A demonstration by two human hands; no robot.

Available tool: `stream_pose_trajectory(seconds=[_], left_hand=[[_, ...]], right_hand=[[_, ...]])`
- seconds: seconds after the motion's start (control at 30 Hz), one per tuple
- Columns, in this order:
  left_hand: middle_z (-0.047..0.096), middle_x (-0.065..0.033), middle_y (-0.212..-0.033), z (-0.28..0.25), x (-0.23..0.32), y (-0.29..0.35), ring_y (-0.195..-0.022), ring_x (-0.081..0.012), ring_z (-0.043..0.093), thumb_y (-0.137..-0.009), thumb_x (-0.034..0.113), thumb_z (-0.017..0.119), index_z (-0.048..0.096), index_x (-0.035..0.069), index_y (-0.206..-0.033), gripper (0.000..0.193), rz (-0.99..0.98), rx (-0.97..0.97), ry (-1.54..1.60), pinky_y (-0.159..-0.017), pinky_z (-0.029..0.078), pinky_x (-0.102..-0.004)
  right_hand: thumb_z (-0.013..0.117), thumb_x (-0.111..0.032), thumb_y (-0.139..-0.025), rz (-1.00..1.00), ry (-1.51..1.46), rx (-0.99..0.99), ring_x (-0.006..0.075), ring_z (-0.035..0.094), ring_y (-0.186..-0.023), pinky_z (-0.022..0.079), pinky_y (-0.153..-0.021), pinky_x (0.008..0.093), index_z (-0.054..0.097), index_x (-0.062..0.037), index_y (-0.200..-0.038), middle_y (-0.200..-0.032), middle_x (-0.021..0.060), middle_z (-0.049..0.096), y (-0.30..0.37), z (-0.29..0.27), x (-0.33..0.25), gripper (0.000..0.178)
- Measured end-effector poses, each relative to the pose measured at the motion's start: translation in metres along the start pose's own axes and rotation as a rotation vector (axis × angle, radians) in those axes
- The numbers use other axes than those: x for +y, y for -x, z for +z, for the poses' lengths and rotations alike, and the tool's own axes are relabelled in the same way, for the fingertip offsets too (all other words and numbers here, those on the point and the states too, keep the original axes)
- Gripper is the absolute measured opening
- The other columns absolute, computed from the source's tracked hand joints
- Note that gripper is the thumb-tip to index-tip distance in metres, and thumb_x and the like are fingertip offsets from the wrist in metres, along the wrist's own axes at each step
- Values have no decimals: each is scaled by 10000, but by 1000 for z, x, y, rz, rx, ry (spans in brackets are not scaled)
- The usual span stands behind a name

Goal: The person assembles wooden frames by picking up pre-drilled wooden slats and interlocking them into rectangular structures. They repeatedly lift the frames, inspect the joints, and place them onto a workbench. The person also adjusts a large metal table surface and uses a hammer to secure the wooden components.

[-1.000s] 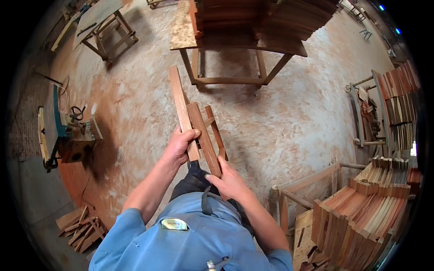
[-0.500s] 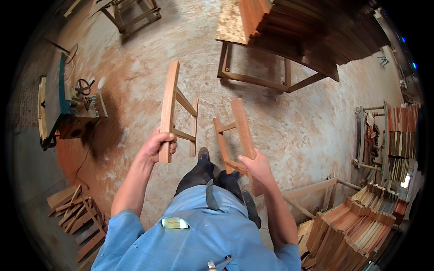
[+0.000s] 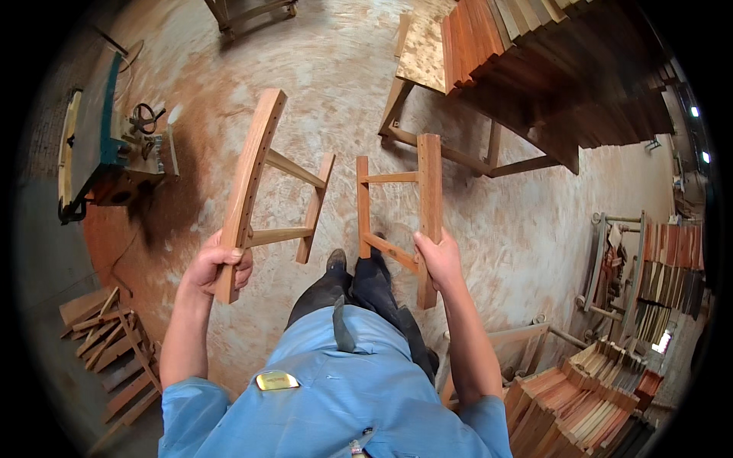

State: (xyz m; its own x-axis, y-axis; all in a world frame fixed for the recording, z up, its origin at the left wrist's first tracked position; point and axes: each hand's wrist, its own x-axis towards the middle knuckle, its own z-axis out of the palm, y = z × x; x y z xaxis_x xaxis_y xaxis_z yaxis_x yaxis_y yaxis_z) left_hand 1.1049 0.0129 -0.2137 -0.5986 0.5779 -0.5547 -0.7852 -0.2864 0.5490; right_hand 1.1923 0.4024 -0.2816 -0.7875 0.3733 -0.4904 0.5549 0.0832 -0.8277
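In my left hand [image 3: 217, 265] is a light-brown wooden frame [image 3: 254, 179], gripped near the lower end of its long outer post. Two rungs join that post to a shorter one, and a row of small holes runs along its edge. A second, redder wooden frame [image 3: 430, 183] hangs from my right hand [image 3: 440, 262], whose fingers wrap the lower part of its outer post, thumb on top. It too has two rungs and a shorter inner post. Both frames are held up over the floor with their shorter posts facing each other, a gap between them.
Ahead to the right stands a wooden table [image 3: 422, 57] stacked with dark and reddish boards. A green-edged machine with a handwheel [image 3: 145, 118] is at left. Scrap wood [image 3: 114, 343] lies lower left. Stacked slats [image 3: 588, 389] and a rack [image 3: 615, 267] stand at right.
The left frame has swung outward to the left and tilted. The right frame has turned more upright and come round to show both rungs. My view has shifted as I move forward.
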Motion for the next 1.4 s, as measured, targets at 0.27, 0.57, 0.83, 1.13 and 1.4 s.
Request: stream_pose_trajectory(seconds=[0.27,0.57,0.83,1.13,1.4], left_hand=[[519,-135,-654,31,19,12,-481,-218,527,-715,181,740,479,44,-1117,498,-171,49,-21,-401,423,-330],[472,-114,-624,49,18,-18,-457,-213,478,-747,276,739,473,41,-1138,528,-111,-46,33,-382,392,-327],[449,-98,-592,61,5,-32,-455,-224,496,-779,316,710,457,55,-1157,525,79,29,52,-373,389,-321],[496,-126,-614,64,27,-9,-433,-213,492,-681,194,711,474,18,-1095,509,46,147,-3,-382,406,-329],[588,-33,-768,81,74,-30,-615,-118,546,-770,269,724,548,35,-1104,444,-255,-20,-799,-524,443,-277]], right_hand=[[687,-293,-775,-152,292,-140,207,627,-750,492,-719,347,612,29,-1026,-845,147,659,-60,9,-28,415],[653,-237,-791,-128,77,-363,175,609,-725,488,-693,317,608,37,-994,-807,101,640,-111,-7,-40,344],[625,-191,-849,41,-258,-503,93,538,-636,442,-582,261,566,-22,-922,-712,22,571,-132,4,-52,194],[583,-153,-893,14,-86,-641,112,540,-540,503,-523,279,514,-12,-975,-707,40,544,-169,6,-61,177],[613,-175,-860,85,-161,-628,116,584,-621,494,-536,281,556,-19,-933,-746,50,589,-169,30,-90,182]])
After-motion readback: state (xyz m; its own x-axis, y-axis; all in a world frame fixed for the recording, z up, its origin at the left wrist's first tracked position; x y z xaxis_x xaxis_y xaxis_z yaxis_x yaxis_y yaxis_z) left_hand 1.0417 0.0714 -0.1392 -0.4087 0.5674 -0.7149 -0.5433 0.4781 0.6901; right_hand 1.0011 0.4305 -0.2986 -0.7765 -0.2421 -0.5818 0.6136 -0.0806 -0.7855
